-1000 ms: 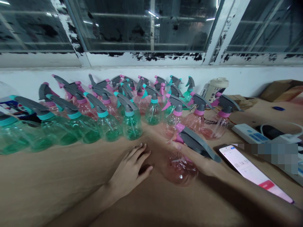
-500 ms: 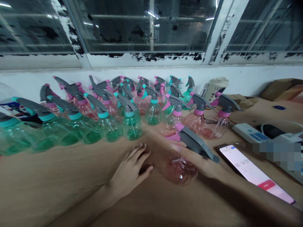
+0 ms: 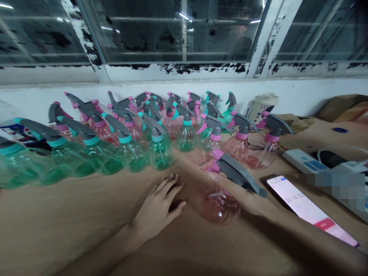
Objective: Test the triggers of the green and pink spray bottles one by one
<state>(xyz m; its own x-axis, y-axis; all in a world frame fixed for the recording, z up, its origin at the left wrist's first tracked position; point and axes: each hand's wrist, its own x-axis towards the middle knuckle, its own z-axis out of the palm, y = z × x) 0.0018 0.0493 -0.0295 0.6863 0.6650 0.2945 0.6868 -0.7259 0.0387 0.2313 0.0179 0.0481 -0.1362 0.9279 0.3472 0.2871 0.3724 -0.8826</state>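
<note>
My right hand point(image 3: 230, 189) is wrapped round the neck of a pink spray bottle point(image 3: 220, 205) with a grey trigger head point(image 3: 237, 174), which stands on the brown tabletop point(image 3: 71, 222). My left hand point(image 3: 158, 207) lies flat on the tabletop just left of that bottle, fingers stretched out and holding nothing. Behind both hands stand several spray bottles in rows: green ones point(image 3: 129, 151) to the left, pink ones point(image 3: 240, 143) to the right.
A lit phone point(image 3: 309, 209) lies on the table right of my right arm. A white power strip point(image 3: 304, 161) with a cable sits further right. A cream jar point(image 3: 260, 105) and cardboard point(image 3: 339, 107) stand by the white wall under the windows.
My right hand has raised the pink bottle's trigger head a little and shifted its fingers. My left hand has stayed put.
</note>
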